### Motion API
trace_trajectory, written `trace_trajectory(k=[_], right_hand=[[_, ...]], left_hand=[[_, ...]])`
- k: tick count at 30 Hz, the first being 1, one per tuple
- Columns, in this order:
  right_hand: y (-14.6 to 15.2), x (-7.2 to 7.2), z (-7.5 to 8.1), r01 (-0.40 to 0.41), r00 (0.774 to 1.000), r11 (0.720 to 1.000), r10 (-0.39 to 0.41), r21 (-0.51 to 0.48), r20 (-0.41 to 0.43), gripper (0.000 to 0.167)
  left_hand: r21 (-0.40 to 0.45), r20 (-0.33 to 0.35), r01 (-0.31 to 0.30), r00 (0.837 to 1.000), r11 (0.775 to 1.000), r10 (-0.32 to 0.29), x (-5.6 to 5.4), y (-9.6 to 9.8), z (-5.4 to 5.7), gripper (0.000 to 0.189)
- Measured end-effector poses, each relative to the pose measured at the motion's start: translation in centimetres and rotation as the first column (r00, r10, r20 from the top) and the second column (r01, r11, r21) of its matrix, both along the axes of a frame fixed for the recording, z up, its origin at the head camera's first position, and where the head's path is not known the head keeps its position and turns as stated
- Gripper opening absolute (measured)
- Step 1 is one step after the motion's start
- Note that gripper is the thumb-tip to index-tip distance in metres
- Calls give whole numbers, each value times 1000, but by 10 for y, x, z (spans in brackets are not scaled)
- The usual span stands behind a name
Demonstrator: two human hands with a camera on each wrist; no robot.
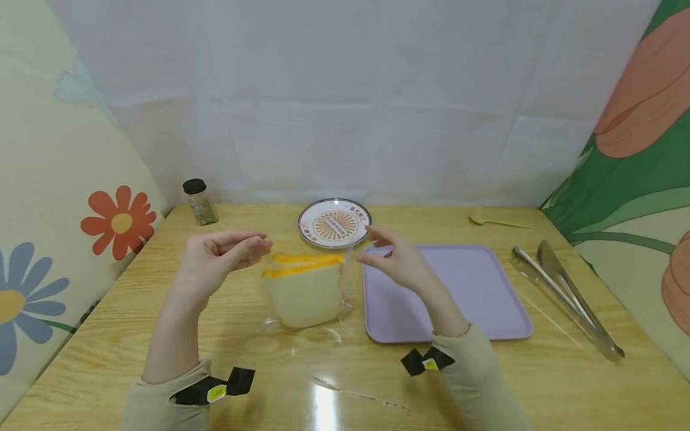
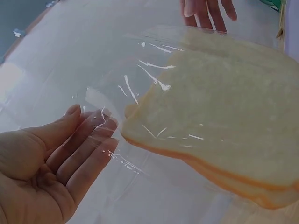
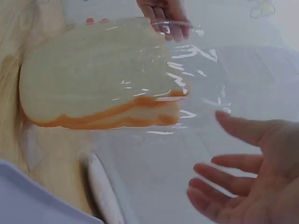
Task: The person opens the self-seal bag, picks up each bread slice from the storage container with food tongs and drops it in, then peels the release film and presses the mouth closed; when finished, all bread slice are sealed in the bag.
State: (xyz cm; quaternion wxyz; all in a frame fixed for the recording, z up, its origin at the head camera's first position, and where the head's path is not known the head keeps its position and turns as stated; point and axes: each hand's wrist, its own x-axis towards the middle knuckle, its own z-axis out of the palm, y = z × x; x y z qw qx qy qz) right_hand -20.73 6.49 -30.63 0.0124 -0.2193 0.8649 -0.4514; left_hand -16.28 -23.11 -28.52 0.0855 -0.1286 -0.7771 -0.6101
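Slices of bread (image 1: 304, 293) with orange-brown crusts stand upright on the wooden table in a clear plastic bag (image 3: 205, 88). Left of the bag's upper part is my left hand (image 1: 218, 257). In the left wrist view its long fingers (image 2: 86, 158) lie against or behind the clear film, with the thumb apart from them. My right hand (image 1: 399, 263) hovers at the other side, over the tray's near-left area. The right wrist view shows its thumb and fingers (image 3: 224, 179) spread, with nothing between them.
A lilac tray (image 1: 458, 293) lies right of the bread. Behind are a decorated plate (image 1: 335, 222) and, at the far left, a black-lidded jar (image 1: 200, 202). Metal tongs (image 1: 568, 293) and a yellowish spoon (image 1: 498, 222) lie to the right. A white cloth (image 1: 345, 108) hangs behind the table.
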Motion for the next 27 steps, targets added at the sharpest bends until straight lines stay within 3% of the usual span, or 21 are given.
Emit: trace_trajectory(k=[5, 12, 14, 21, 25, 27], right_hand=[[-5, -20, -19, -36, 991, 967, 67, -254, 112, 38], [-22, -19, -18, 12, 998, 907, 13, -421, 57, 21], [-22, -18, -16, -5, 999, 898, 27, -440, 43, 21], [-8, -16, -11, -50, 998, 888, 57, -457, 0, 18], [-1, -18, -11, -113, 994, 874, 95, -473, -61, 18], [0, -19, -11, -161, 987, 862, 131, -481, -95, 19]], left_hand=[[-41, 23, 42, 999, 998, -41, 0, -1, -3, 19], [-7, -4, 208, 978, 978, -208, 1, -19, -7, 27], [-7, -19, 203, 979, 979, -203, 1, -24, -8, 26], [-101, -78, 86, 992, 991, -94, -2, -24, -9, 20], [-155, -147, 51, 986, 987, -74, -5, -19, -12, 19], [-134, -185, 69, 978, 989, -94, -6, -17, -13, 20]])
